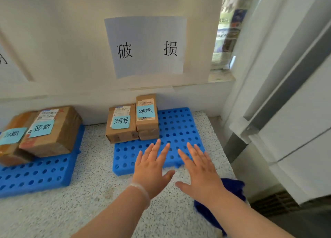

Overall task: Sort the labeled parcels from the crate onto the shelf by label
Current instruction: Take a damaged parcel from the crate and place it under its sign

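I see my left hand (150,168) and right hand (200,169) both wide, fingers straight and spread, palms down, holding nothing, over the near half of the right pallet (179,123). At its far left corner the short parcel (121,128) and long parcel (146,119) touch side by side, notes up. The long parcel's axis runs near to far, toward the wall sign (146,46). Other parcels (52,132) lie on the left pallet (35,175).
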The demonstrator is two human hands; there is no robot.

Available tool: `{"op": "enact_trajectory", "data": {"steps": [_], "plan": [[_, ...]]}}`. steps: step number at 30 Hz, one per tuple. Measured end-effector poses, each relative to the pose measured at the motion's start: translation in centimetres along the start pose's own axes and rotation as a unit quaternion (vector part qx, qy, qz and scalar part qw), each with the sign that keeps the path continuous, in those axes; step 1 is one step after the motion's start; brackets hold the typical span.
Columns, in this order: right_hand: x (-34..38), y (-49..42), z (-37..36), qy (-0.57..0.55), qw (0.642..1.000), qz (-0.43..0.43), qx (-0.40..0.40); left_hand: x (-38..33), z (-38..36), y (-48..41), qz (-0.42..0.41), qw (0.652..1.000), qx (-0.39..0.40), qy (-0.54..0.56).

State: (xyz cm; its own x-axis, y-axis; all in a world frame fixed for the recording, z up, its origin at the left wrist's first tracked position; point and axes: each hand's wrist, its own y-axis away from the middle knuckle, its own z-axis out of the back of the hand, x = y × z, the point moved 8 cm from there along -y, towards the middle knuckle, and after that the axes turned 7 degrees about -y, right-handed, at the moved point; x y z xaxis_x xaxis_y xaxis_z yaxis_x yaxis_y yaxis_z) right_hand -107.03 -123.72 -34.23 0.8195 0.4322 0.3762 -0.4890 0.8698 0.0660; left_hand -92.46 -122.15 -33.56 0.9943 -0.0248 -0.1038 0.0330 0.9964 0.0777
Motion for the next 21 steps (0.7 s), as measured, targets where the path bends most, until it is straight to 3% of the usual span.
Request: {"op": "enact_trajectory", "data": {"steps": [12,21], "plan": [[-4.8,22.0,1.6,-0.018,0.982,-0.155,-0.106,-18.2,-0.6,9.9,-0.218,0.976,-0.013,0.02],[-9.4,40.1,4.7,-0.032,0.922,-0.358,-0.145,-34.9,-0.9,18.3,-0.433,0.901,-0.008,0.039]]}}
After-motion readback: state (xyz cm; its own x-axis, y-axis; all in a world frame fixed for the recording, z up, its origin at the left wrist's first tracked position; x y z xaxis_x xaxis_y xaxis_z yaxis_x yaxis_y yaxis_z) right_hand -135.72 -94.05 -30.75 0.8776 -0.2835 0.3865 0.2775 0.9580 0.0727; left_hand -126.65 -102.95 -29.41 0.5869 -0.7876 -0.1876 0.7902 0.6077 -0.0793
